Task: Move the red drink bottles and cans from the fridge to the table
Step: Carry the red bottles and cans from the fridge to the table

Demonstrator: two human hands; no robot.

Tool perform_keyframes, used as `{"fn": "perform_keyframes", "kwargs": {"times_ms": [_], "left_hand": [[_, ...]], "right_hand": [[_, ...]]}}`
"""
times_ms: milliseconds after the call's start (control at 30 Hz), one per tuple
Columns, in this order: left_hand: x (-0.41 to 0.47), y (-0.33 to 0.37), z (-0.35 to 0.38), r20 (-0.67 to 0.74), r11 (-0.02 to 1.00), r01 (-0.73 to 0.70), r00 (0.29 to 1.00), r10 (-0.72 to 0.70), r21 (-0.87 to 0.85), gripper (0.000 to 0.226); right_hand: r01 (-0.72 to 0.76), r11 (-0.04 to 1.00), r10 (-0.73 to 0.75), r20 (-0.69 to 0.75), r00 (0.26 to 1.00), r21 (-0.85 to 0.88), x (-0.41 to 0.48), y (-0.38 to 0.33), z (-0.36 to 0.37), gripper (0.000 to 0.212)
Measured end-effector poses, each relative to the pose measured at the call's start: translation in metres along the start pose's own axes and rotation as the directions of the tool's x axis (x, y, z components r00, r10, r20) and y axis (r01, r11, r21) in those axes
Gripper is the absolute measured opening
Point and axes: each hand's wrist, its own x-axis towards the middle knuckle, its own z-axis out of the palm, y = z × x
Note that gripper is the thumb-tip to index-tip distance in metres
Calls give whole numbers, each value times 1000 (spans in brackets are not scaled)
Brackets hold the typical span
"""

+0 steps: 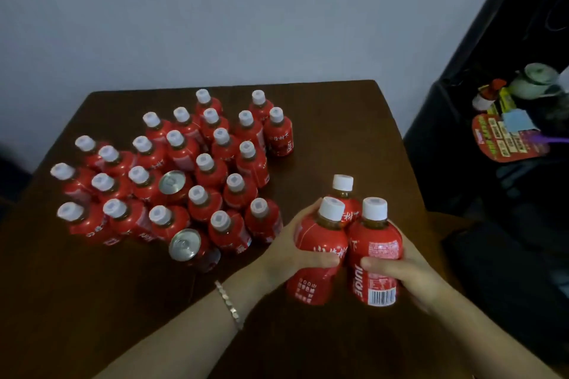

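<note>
Three red juice bottles with white caps are clustered between my hands over the dark brown table [338,120]. My left hand [289,252] grips the left bottle [318,243], thumb across its label. My right hand [400,271] grips the right bottle [375,255]. The third bottle [343,191] is wedged behind those two. Several more red bottles [172,169] stand grouped on the table's left and middle, with two red cans among them, one [172,183] in the group's middle, one [187,248] at its front edge.
A pale wall runs behind the table. At the right a black unit [462,120] holds a teapot [537,80], a small bottle and a red printed card [505,141]. Bare table surface lies at the right and front.
</note>
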Motion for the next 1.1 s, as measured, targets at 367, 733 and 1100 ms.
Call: {"fn": "perform_keyframes", "kwargs": {"times_ms": [367,733,1100], "left_hand": [[125,9,-28,-256,990,-82,965,50,-118,87],[167,-43,-26,-402,994,-112,911,97,-15,97],[147,-49,-18,-492,976,21,866,91,217,92]], "right_hand": [[-42,998,36,133,990,38,147,-22,-71,103],[-33,999,36,247,968,-15,208,1,-99,89],[137,968,-150,-45,988,-211,176,29,-78,91]]}}
